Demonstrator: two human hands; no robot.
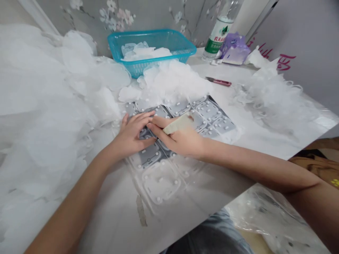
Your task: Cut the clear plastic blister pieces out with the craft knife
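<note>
A translucent moulded sheet of square pads [212, 114] with small white bumps lies on the white table [265, 141]. My left hand [132, 134] rests flat on the sheet, fingers stretched toward the right. My right hand [180, 135] lies on the same sheet, fingers extended to the left and meeting the left fingertips. A beige bandage or finger cover [178, 124] wraps one right finger. The fingertips press on a grey pad between them; whether they pinch anything is hidden.
Heaps of thin white translucent pieces [53, 106] fill the left side and the back middle [172, 79]. A teal basket [182, 44] holds more. Pink-handled scissors [219, 82], a bottle [217, 35], a purple pack [234, 49] and another white heap [267, 95] lie behind and right.
</note>
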